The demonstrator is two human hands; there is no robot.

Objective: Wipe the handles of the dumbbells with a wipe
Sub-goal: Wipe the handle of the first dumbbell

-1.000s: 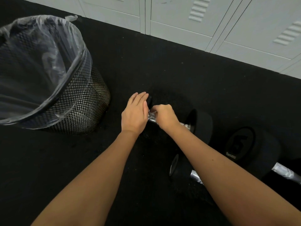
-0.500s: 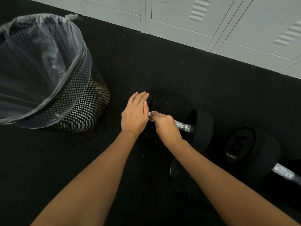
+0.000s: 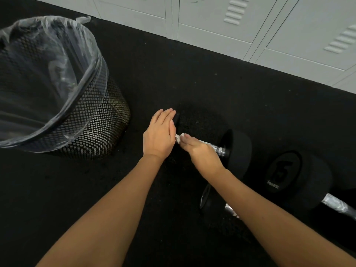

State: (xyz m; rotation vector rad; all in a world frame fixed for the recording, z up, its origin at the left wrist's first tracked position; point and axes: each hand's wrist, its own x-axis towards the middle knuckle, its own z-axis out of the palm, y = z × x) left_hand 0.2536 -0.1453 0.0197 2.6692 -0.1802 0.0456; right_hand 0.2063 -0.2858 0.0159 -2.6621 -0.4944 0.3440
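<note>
Nearest the camera, a second dumbbell is lying on the black floor half hidden under the right forearm, with a third dumbbell (marked 15) resting just to its right. Farther out, the right hand is pressing a white wipe down onto the handle of the first dumbbell, fingers curled over it, while the left hand is lying flat and open-fingered against that dumbbell's mostly hidden left end. A mesh bin with a clear liner is standing to the left, and grey lockers are lining the far edge.

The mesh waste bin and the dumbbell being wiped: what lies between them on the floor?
In the head view, only the left hand lies between the mesh waste bin and the dumbbell; the black floor there is otherwise bare.
</note>
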